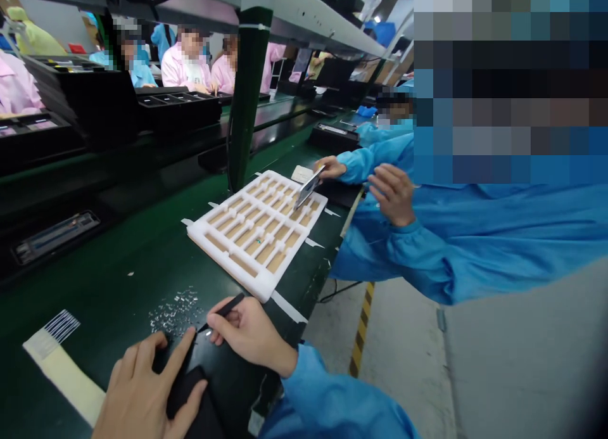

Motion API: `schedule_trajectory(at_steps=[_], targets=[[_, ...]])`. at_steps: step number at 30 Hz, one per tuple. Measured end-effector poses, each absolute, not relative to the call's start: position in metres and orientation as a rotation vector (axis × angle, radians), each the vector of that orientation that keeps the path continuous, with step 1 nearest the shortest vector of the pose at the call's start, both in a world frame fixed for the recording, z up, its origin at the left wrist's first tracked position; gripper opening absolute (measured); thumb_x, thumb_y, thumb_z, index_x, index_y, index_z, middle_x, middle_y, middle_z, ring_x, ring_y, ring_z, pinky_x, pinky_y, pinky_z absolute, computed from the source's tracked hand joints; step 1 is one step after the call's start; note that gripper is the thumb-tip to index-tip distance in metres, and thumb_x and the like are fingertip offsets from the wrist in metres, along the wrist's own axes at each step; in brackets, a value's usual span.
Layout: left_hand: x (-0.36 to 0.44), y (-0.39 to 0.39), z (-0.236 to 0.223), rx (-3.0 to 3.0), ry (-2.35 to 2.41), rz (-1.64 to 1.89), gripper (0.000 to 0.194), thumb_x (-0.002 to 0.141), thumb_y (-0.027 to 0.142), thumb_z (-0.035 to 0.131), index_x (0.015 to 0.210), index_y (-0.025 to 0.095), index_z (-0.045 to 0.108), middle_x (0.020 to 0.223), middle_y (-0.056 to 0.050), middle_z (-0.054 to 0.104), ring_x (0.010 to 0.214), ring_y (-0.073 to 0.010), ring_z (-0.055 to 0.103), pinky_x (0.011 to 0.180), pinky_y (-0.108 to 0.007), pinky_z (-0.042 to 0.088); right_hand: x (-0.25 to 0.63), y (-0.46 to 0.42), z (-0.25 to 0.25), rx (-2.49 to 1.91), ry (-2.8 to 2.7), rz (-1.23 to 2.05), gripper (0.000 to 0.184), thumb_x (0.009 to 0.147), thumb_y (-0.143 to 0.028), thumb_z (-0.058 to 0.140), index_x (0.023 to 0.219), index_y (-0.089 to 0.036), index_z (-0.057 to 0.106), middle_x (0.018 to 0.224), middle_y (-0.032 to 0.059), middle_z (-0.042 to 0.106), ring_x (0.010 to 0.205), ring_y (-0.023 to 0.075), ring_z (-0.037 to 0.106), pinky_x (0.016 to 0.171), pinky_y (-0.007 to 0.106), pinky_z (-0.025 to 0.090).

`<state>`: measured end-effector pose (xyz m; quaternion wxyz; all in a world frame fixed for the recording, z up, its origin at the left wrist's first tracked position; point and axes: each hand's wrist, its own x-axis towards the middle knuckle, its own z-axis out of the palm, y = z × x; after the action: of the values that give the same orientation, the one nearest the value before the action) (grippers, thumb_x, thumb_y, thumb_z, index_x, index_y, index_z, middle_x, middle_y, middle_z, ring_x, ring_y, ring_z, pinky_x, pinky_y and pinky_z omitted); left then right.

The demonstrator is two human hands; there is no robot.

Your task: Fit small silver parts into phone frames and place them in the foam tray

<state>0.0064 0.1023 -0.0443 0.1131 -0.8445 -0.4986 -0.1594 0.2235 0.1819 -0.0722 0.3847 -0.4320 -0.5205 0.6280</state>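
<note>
My left hand is at the bottom, its thumb and fingers around a flat black piece that is partly hidden beneath it. Its index fingertip points towards my right hand, which pinches slim black tweezers with the tip angled down to the left. The tweezers' tip is close to that index fingertip; whether it grips a small part cannot be made out. Just beyond lies a loose pile of tiny shiny metal bits on the green bench.
A white foam tray with slots is taped to the bench; a co-worker's hand holds a phone-like panel over it. A cream strip lies left. A green post stands behind. Black trays line the far side.
</note>
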Motion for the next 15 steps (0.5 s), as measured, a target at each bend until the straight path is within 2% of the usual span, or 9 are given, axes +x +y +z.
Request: schedule_trajectory(at_steps=[3, 9, 15], targets=[[0.005, 0.103, -0.046, -2.502, -1.478, -0.449, 0.049, 0.097, 0.046, 0.066, 0.141, 0.024, 0.07, 0.117, -0.018, 0.057, 0.097, -0.034, 0.061, 0.07, -0.043, 0.053, 0.22, 0.185, -0.071, -1.115, -1.303, 1.633, 0.039, 0.088, -0.054, 0.083, 0.09, -0.016, 0.075, 0.063, 0.0012, 0.073, 0.056, 0.0187, 0.075, 0.059, 0.029, 0.064], [0.002, 0.105, -0.05, -2.509, -1.456, -0.419, 0.049, 0.097, 0.044, 0.066, 0.141, 0.023, 0.071, 0.119, -0.019, 0.058, 0.098, -0.0347, 0.061, 0.072, -0.044, 0.053, 0.223, 0.182, -0.07, -1.086, -1.329, 1.578, 0.031, 0.091, -0.046, 0.08, 0.09, -0.016, 0.076, 0.063, 0.0011, 0.073, 0.057, 0.0191, 0.075, 0.059, 0.029, 0.064], [0.004, 0.106, -0.05, -2.505, -1.464, -0.42, 0.052, 0.097, 0.046, 0.066, 0.145, 0.026, 0.068, 0.12, -0.018, 0.059, 0.1, -0.0344, 0.062, 0.074, -0.044, 0.053, 0.246, 0.168, -0.067, -1.02, -1.467, 1.341, 0.019, 0.091, -0.032, 0.078, 0.099, -0.015, 0.082, 0.094, 0.0096, 0.078, 0.073, 0.0193, 0.077, 0.067, 0.03, 0.064]])
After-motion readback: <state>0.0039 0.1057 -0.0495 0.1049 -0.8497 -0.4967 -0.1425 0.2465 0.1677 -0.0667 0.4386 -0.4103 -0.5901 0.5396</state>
